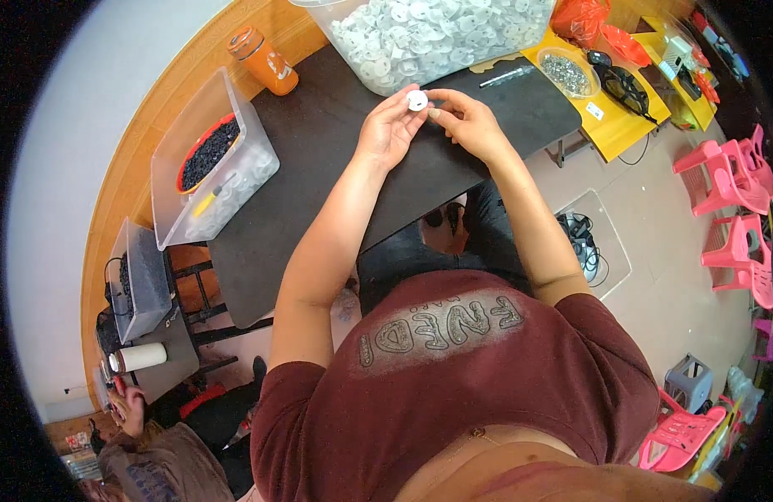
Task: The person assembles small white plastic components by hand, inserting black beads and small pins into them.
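A small white round plastic piece (417,100) with a dark slot in it is held up over the black table (319,159). My left hand (388,132) grips it from the left between thumb and fingers, the palm partly turned up. From the right, my right hand (468,124) brings its curled index finger and thumb together at the piece's edge. Whether those right fingertips hold anything small of their own is hidden. Just beyond both hands stands a large clear bin (376,84) heaped with similar white plastic pieces.
At left, a clear tub (173,209) holds a red-rimmed bowl of black parts and a yellow-handled tool. An orange bottle (265,63) stands behind. A bowl of metal parts (566,74) sits right. Pink chairs (725,180) stand far right; another person (164,464) works lower left.
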A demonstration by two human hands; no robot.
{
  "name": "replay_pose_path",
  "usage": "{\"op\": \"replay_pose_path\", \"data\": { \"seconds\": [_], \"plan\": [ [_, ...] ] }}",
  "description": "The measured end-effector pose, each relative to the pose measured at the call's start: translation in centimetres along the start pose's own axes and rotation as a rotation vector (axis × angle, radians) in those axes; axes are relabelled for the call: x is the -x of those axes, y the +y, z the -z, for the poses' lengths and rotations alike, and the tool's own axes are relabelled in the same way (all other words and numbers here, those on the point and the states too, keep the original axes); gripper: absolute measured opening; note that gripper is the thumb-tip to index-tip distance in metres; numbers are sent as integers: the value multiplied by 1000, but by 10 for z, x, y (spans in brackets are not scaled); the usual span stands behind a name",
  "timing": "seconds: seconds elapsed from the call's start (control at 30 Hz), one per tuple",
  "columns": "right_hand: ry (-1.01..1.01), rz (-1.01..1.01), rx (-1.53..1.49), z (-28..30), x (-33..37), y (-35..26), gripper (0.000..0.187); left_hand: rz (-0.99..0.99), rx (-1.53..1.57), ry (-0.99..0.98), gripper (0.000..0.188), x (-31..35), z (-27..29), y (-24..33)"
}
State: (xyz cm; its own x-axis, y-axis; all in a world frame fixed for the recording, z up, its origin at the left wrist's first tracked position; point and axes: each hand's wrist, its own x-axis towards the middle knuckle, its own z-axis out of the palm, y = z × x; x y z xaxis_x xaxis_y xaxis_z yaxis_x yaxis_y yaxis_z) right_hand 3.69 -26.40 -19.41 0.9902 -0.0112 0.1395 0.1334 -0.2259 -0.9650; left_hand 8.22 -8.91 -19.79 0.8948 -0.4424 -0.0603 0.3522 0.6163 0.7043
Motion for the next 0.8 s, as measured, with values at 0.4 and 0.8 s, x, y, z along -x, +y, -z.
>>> {"op": "replay_pose_path", "data": {
  "seconds": [0.4, 0.8],
  "plan": [
    [23, 23, -16, -1, -1, 2, 34, 11, -23, -25, 40, 1, -2, 2],
    [6, 3, -47, 0, 2, -4, 33, 17, -24, -45, 39, 1, 1, 2]
  ]
}}
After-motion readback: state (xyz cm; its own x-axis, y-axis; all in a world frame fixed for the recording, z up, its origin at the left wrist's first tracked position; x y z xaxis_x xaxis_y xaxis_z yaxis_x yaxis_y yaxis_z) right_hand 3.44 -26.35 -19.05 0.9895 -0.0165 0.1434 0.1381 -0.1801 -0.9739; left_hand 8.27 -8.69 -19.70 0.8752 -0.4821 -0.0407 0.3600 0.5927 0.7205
